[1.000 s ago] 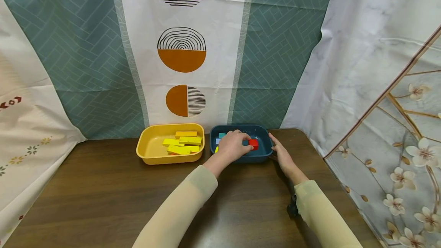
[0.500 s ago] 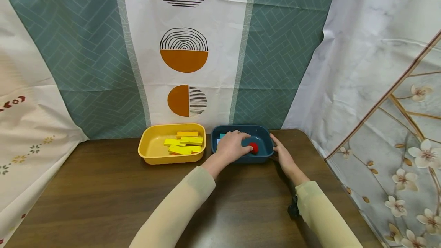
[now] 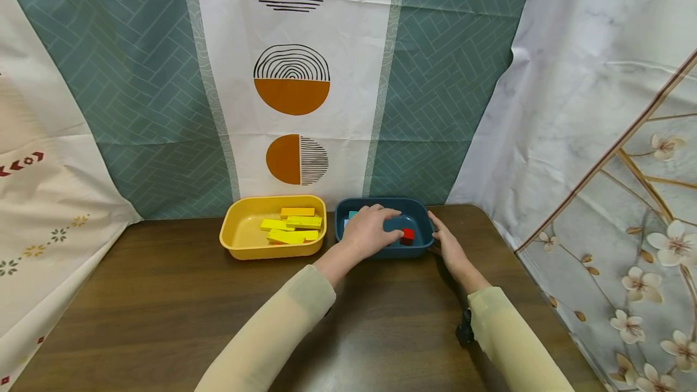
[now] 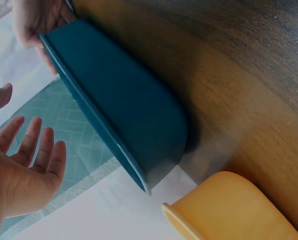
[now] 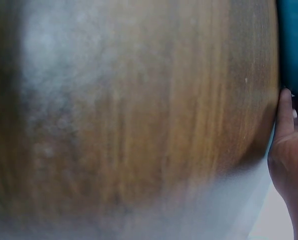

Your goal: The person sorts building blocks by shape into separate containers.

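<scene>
My left hand (image 3: 369,231) hovers over the dark blue bin (image 3: 419,213), thumb and fingers spread apart with nothing between them. In the left wrist view the same hand (image 4: 26,170) shows a bare palm. A red block (image 3: 407,236) lies in the bin just right of my left thumb tip. Part of a teal block (image 3: 352,214) shows at the bin's left, the rest hidden behind my hand. At the bin's right end, my right hand (image 3: 449,251) rests its extended fingers against the wall, as the right wrist view also shows with the hand (image 5: 291,150) beside the bin.
Left of the blue bin, a yellow bin (image 3: 234,241) holds several yellow blocks (image 3: 296,222). Both stand at the back of a brown wooden table (image 3: 163,301), close to a patterned curtain (image 3: 435,107). A floral cloth (image 3: 615,247) hangs along the right side.
The red block, at my left fingertips a second ago, has dropped from them into the blue bin. My left thumb and fingers have parted. The right hand stays at the bin's end.
</scene>
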`<state>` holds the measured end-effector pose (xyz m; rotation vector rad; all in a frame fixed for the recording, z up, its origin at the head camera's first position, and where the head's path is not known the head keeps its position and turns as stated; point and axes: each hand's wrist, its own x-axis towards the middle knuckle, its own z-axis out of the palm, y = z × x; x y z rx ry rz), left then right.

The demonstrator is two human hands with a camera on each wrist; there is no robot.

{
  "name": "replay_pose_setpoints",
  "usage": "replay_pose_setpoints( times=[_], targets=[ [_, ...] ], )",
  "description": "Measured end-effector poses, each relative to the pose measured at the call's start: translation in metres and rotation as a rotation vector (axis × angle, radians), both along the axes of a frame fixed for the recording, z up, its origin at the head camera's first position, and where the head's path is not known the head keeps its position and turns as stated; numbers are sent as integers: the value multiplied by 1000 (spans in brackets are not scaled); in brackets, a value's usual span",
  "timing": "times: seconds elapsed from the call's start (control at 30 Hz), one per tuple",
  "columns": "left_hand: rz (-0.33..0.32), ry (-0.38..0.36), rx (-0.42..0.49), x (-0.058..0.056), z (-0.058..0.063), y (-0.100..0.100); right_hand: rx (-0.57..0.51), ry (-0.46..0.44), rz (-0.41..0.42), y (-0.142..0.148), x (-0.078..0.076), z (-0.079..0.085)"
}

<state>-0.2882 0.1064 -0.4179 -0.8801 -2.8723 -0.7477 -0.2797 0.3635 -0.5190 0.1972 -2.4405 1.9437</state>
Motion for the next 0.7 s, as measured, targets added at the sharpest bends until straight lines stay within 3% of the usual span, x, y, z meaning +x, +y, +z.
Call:
replay_pose_setpoints(
  times=[0.3,0.7],
  targets=[
    [-24,3,27,10,9,-4,8,16,6,-1,2,0],
    [-60,34,76,30,10,-25,20,40,10,0,2,-1]
  ],
)
